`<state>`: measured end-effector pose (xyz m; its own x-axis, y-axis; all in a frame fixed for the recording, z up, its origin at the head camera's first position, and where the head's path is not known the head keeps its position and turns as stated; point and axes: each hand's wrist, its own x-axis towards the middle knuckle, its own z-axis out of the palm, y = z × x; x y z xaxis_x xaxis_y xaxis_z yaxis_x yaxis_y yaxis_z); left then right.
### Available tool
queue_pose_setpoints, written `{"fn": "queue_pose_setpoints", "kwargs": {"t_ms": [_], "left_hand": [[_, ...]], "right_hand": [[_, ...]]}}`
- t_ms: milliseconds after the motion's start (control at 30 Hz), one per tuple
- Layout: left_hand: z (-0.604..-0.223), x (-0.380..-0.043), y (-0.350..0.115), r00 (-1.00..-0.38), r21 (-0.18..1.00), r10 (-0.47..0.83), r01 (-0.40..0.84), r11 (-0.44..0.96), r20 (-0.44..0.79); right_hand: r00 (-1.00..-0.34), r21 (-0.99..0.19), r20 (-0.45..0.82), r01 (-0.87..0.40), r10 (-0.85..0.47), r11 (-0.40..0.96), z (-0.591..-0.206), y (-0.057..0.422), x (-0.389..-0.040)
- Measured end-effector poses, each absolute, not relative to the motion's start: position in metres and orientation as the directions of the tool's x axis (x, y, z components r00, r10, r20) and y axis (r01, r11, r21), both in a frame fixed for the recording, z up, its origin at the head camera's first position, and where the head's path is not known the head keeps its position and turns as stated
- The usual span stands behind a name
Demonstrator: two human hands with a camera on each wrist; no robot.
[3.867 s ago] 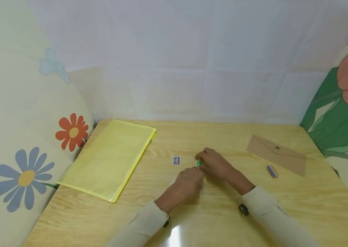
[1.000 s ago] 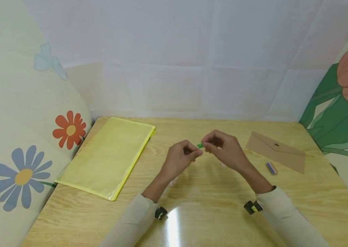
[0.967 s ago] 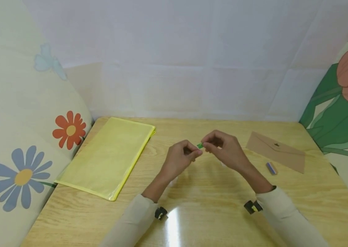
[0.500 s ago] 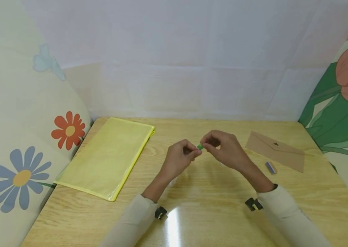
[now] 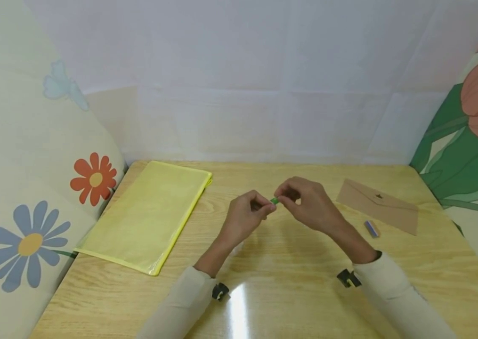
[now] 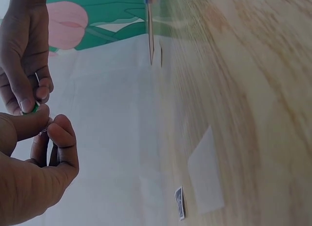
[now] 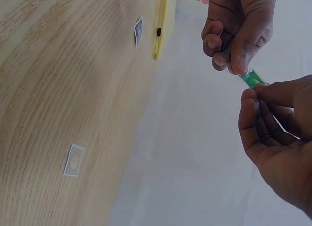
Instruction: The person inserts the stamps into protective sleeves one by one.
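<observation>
A small green stamp [image 7: 253, 79] with a clear edge is held up above the table between both hands. My left hand [image 5: 243, 217] pinches one end between thumb and forefinger. From the other side my right hand [image 5: 310, 205] pinches the opposite end, and fingertips cover part of it. In the right wrist view a dark stamp [image 7: 138, 31] and a beige stamp [image 7: 73, 160] lie on the table. A translucent white slip [image 6: 206, 172] shows on the table in the left wrist view, near the dark stamp.
A yellow zip folder [image 5: 145, 219] lies at the left of the wooden table [image 5: 298, 301]. Toward the right are a brown envelope [image 5: 380, 207] and a small blue-and-white eraser-like block [image 5: 372, 229]. White cloth [image 5: 239, 84] hangs behind the table.
Since the oldest frame, both hands have lifted the green stamp off the table. Over the last second they stay almost still, while the stamp tilts and shows less of its face.
</observation>
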<state>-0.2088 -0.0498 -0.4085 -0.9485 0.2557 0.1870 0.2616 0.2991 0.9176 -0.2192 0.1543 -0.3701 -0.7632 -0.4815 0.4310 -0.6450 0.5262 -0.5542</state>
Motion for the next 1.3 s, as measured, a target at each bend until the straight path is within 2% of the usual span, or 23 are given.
{"fn": "queue_pose_setpoints", "kwargs": {"t_ms": [367, 733, 1033, 1300], "left_hand": [[-0.407, -0.207, -0.048, -0.948, 0.908, 0.268, 0.257, 0.332, 0.17], [-0.409, -0.209, -0.048, -0.938, 0.897, 0.288, 0.288, 0.335, 0.194], [-0.408, -0.209, -0.048, -0.946, 0.893, 0.257, 0.283, 0.349, 0.199], [-0.409, -0.21, -0.048, -0.95, 0.9, 0.246, 0.273, 0.341, 0.195]], "right_hand": [[-0.75, -0.533, 0.412, -0.659, -0.518, 0.531, -0.368, 0.155, -0.219], [-0.753, -0.565, 0.442, -0.656, -0.488, 0.501, -0.375, 0.153, -0.22], [-0.703, -0.49, 0.522, -0.711, -0.484, 0.504, -0.378, 0.155, -0.221], [-0.689, -0.471, 0.506, -0.725, -0.519, 0.503, -0.381, 0.154, -0.22]]}}
